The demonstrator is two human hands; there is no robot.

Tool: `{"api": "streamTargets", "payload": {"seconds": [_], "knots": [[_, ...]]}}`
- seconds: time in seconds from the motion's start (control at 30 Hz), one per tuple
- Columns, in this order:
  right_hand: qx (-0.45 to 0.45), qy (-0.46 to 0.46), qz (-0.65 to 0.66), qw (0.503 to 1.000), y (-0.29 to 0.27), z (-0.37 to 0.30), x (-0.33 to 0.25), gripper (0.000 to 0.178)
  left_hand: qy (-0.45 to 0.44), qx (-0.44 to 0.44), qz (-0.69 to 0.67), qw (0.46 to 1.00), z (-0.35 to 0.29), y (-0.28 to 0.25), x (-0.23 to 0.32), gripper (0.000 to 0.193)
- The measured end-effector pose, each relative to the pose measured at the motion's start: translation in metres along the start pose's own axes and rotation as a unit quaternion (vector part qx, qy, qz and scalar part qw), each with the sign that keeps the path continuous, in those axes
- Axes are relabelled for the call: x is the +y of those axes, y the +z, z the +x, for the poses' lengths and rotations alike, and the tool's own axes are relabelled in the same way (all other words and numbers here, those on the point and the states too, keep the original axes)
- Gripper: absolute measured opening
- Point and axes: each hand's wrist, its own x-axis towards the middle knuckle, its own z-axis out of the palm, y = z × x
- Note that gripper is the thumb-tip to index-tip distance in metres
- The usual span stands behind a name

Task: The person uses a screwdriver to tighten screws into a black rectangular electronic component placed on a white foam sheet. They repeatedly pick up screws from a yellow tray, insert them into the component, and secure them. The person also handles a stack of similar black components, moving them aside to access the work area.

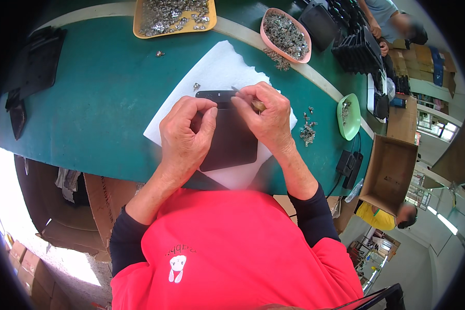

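A flat black panel (pixel 228 137) with a notched strip across its far end lies on a white foam sheet (pixel 222 64). My left hand (pixel 188 132) is at the panel's far left corner, thumb and index finger pinched together; whatever is between them is hidden. At the far right corner my right hand (pixel 267 114) is closed around a thin object with a grey metal tip (pixel 235 89). A yellowish bit (pixel 258 106) shows between those fingers, too small to name. On the foam, beyond the panel, sits a small metal fitting (pixel 197 86).
On the green table (pixel 98 103) stand a yellow tray (pixel 212 26), a pink tray (pixel 307 54) and a green bowl (pixel 352 132), all holding metal parts. Loose parts (pixel 308 133) lie right of my arm. Black panels (pixel 36 62) lie left. Two other people (pixel 385 20) are at right.
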Motion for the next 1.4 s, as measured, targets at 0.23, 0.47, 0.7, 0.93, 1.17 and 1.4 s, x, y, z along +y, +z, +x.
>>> {"api": "streamTargets", "payload": {"seconds": [0.23,0.47,0.7,0.93,1.17,1.4], "knots": [[-0.09,0.07,0.018,0.993,-0.011,0.019,-0.005,0.017,-0.011,-0.023,0.003,1.0,0.0,-0.005,-0.002,0.007],[-0.146,0.139,0.015,0.979,-0.011,0.033,0.0,0.022,-0.079,-0.019,-0.057,0.995,0.002,-0.008,0.002,0.012],[-0.134,0.0,-0.032,0.99,-0.017,0.034,0.015,0.025,-0.184,-0.019,-0.155,0.97,0.005,-0.02,0.007,0.013],[-0.218,0.123,-0.075,0.965,-0.021,0.034,0.001,0.034,-0.198,-0.016,-0.166,0.966,0.01,-0.028,0.005,0.017],[-0.197,0.164,-0.036,0.966,-0.022,0.025,0.001,0.038,-0.191,-0.042,-0.136,0.971,0.013,-0.029,0.008,0.018],[-0.178,0.149,-0.021,0.972,-0.02,0.021,0.005,0.04,-0.163,-0.064,-0.076,0.982,0.014,-0.033,0.008,0.017]]}}
